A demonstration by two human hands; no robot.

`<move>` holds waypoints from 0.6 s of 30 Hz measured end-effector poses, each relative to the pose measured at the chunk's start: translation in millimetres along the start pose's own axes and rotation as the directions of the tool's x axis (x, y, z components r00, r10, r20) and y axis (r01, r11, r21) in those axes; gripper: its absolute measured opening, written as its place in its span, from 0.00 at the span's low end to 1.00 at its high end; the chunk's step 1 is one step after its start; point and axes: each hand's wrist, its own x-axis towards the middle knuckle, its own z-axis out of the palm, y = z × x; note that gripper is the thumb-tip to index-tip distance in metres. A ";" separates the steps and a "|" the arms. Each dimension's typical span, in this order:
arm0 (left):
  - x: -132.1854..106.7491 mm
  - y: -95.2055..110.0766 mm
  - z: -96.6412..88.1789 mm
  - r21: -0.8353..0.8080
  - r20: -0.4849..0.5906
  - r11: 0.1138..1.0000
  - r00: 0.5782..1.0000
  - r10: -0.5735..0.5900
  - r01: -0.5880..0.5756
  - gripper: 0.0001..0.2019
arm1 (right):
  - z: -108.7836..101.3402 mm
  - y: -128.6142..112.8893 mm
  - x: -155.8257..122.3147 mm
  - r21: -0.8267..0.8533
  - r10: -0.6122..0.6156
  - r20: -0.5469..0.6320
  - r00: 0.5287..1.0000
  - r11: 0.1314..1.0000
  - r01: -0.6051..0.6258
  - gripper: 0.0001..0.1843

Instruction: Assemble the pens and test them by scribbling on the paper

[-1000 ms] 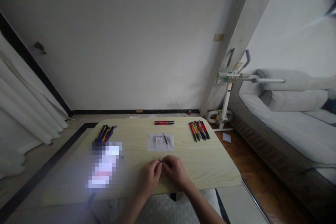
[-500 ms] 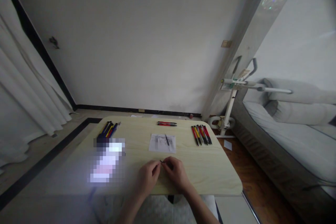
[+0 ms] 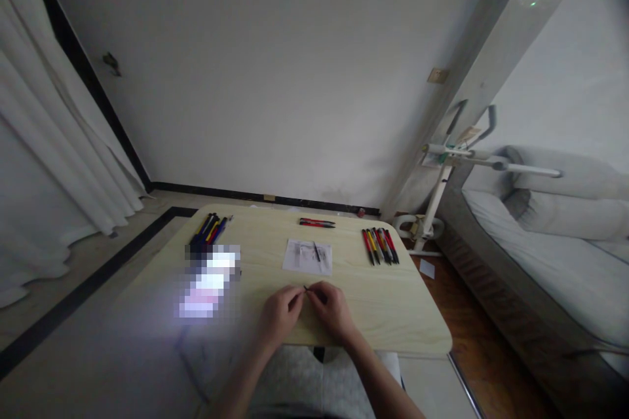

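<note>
Pinches a small dark piece (image 3: 306,288) between fingertips of left hand (image 3: 282,315) and right hand (image 3: 331,309), over a pale table (image 3: 403,314), just short of a paper (image 3: 295,266) bearing a dark rod (image 3: 317,252), with red pens (image 3: 317,223) beyond, a pen bundle (image 3: 211,229) left and a pen row (image 3: 380,247) right.

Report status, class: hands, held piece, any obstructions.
Left hand, right hand: pinching together. Small, dark, thin piece between them. Nothing visibly blocking; rectangular white paper sheet lies beyond.

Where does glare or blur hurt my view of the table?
Head view: a bright pixelated patch with haze around it, on the left side of the table; head view: the dark piece between left hand and right hand looks too small and soft to identify.
</note>
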 end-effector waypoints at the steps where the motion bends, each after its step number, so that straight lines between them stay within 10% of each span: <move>1: -0.4 -0.4 0.3 -0.005 -0.002 1.000 1.000 0.001 -0.001 0.11 | 0.3 0.5 -0.1 0.004 -0.005 0.000 1.000 1.000 0.005 0.09; 18: 0.0 -6.6 5.2 0.020 0.008 0.999 1.000 0.028 -0.028 0.12 | 2.2 6.5 0.6 0.001 -0.022 0.000 1.000 1.000 0.022 0.09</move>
